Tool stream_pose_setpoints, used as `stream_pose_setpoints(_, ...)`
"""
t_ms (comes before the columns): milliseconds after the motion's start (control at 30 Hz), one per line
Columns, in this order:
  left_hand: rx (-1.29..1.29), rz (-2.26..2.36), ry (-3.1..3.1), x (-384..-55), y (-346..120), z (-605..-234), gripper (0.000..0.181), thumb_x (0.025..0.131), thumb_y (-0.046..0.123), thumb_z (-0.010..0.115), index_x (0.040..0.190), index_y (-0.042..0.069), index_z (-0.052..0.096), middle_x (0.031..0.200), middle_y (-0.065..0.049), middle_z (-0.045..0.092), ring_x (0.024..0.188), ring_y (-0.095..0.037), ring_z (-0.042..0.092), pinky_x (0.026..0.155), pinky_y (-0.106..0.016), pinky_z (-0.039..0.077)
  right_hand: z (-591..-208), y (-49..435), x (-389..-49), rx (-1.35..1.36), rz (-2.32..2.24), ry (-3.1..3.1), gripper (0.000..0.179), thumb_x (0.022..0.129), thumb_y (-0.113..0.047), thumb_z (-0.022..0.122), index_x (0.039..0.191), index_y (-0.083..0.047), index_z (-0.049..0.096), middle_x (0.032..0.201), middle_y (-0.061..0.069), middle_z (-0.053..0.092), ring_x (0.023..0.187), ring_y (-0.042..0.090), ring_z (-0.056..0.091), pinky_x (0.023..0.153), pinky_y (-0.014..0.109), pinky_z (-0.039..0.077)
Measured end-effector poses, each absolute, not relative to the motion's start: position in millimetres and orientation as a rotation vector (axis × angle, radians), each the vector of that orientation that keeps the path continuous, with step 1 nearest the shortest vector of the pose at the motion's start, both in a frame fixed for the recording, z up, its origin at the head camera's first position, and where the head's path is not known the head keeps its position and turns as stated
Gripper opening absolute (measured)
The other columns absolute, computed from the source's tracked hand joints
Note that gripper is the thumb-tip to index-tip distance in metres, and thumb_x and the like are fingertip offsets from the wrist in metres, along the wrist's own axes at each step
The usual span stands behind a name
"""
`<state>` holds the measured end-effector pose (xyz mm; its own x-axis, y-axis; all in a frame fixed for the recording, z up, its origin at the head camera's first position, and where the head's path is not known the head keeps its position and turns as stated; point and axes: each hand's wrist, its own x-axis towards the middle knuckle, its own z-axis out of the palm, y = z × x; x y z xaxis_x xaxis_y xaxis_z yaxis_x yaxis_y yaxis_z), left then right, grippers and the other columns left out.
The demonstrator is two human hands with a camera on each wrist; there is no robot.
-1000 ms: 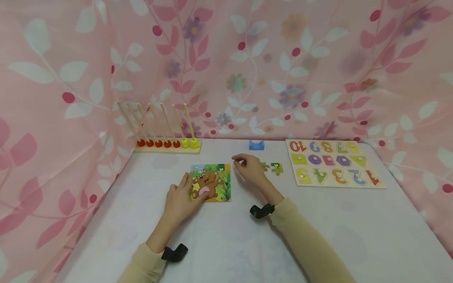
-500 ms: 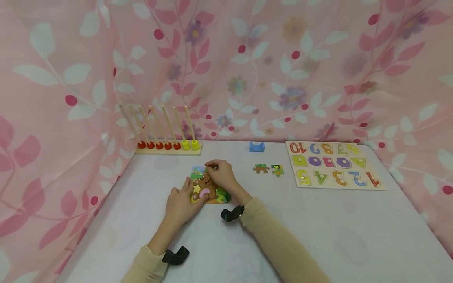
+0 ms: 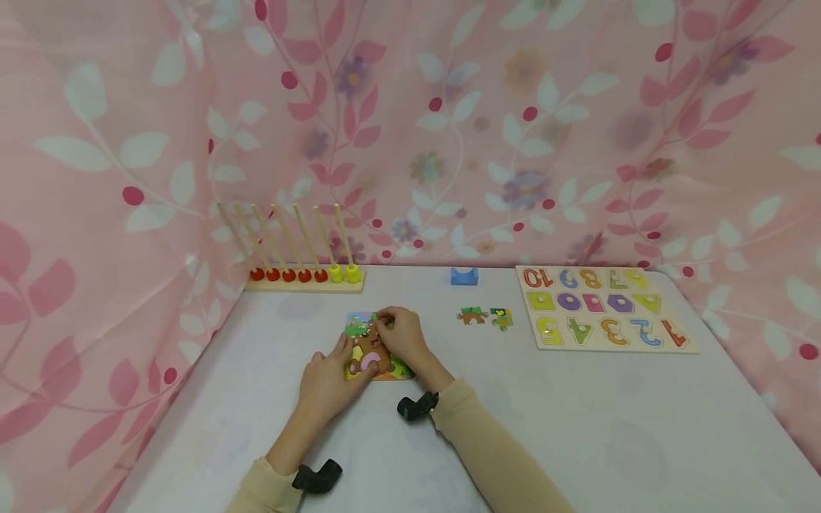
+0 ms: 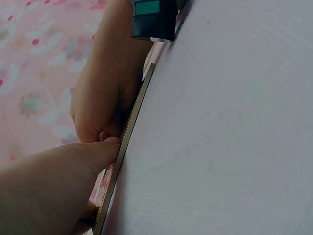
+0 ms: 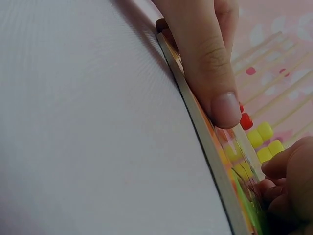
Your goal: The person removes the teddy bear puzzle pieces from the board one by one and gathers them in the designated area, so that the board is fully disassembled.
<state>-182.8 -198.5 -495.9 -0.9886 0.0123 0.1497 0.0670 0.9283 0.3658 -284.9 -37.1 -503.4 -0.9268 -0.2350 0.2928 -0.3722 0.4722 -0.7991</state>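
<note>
We see a big pink cloth (image 3: 410, 107) with leaves, flowers and red dots, hanging across the back and down both sides. Under it, a pale worktop (image 3: 577, 406) fills the lower part of the frame. Two arms in tan sleeves (image 3: 503, 456) reach up from the bottom, bent in toward each other.

A wooden number board (image 3: 593, 338) lies flat at the right, with bright numbers and shapes. A bead stand (image 3: 301, 287) with seven tall sticks and red and yellow beads is at the left, near the back.

Left of the middle, we find the bear puzzle (image 3: 368, 360), flat on the worktop. The left hand (image 3: 328, 377) is at its left side, its grip spread wide: the thumb lies on the picture and the fingers touch the left edge. The right hand (image 3: 403, 335) leans over the top right part, fingers bent, tips close together; we cannot tell if its grip has a piece.

A small black camera (image 3: 417, 407) sits on each wrist. Two loose pieces (image 3: 473, 314) lie side by side, right of the middle. A blue block (image 3: 465, 276) sits behind them.
</note>
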Motion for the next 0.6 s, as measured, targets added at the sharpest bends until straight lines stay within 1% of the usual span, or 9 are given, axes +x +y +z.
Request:
stream_pose_setpoints(100,-0.062,-0.562,-2.941,-182.4,-197.8,-494.5,0.085,0.093,0.067,0.069,0.150,0.004,0.059,0.158,-0.014,0.054,0.074,-0.030,0.051,0.064,-0.039,0.041,-501.6,-37.2,-282.6,0.538,1.433,-2.591,0.016,0.096,-0.006,0.074,0.109,0.004,0.078,0.093,0.012,0.073,0.074,0.012,0.065,0.069,0.024,0.054)
stream_pose_setpoints(200,-0.064,-0.550,-2.942,-182.7,-197.2,-494.2,0.084,0.093,0.066,0.069,0.150,0.005,0.060,0.157,-0.015,0.055,0.075,-0.030,0.052,0.063,-0.038,0.042,-500.0,-37.5,-281.2,0.547,1.384,-2.622,0.020,0.097,-0.008,0.075,0.112,0.005,0.078,0.094,0.012,0.071,0.080,0.016,0.064,0.073,0.027,0.054)
stream_pose_setpoints(367,-0.061,-0.556,-2.947,-182.5,-197.4,-493.6,0.084,0.094,0.066,0.069,0.150,0.004,0.059,0.157,-0.016,0.055,0.073,-0.029,0.051,0.061,-0.037,0.040,-500.6,-39.4,-281.3,0.577,1.265,-2.667,0.024,0.097,-0.011,0.076,0.116,0.003,0.079,0.096,0.013,0.071,0.087,0.022,0.064,0.076,0.032,0.053)
stream_pose_setpoints(600,-0.058,-0.568,-2.944,-182.6,-197.4,-493.7,0.086,0.093,0.067,0.069,0.151,0.004,0.059,0.158,-0.015,0.054,0.072,-0.027,0.048,0.061,-0.037,0.038,-501.4,-40.7,-280.9,0.585,1.248,-2.690,0.018,0.099,-0.013,0.076,0.111,-0.001,0.082,0.102,0.013,0.070,0.092,0.023,0.066,0.079,0.033,0.056)
